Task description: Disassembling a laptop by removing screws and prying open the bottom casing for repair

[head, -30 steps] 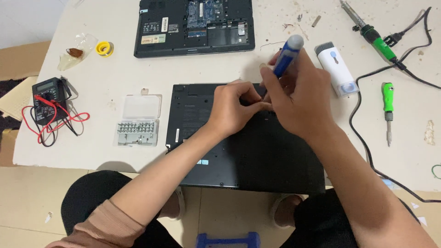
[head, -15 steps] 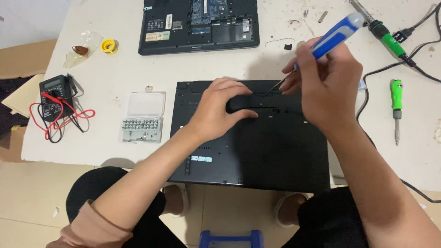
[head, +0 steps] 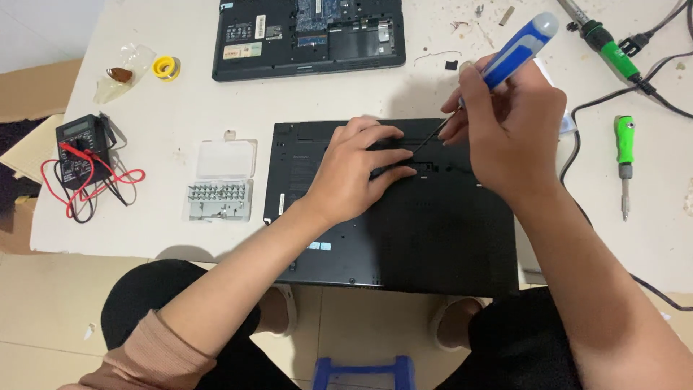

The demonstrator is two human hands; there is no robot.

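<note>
A black laptop, lying bottom-up at the near edge of the white table, is being worked on. The left hand is being pressed flat on its upper middle, fingers spread and stretched out, nothing grasped. The right hand is being clenched around a blue-and-white screwdriver, whose thin shaft is being slanted down toward the laptop's upper edge, just beside the left fingertips; whether the tip is seated in a screw cannot be told.

A slip is being risked: at such a slant, the tip could be driven out of the screw head and across the plastic, or into the left fingertips lying so close. A loosened screw could also be lost, since it is small and the laptop's near edge is being left overhanging the table slightly, above the lap.

Room is being limited right of the laptop by a black cable, a green-handled screwdriver and a soldering iron. Beyond the laptop, a second opened laptop is lying well apart. Left of the laptop, a clear bit case is lying near, and a multimeter with red leads farther off; between laptop and bit case a bare strip is being left.
</note>
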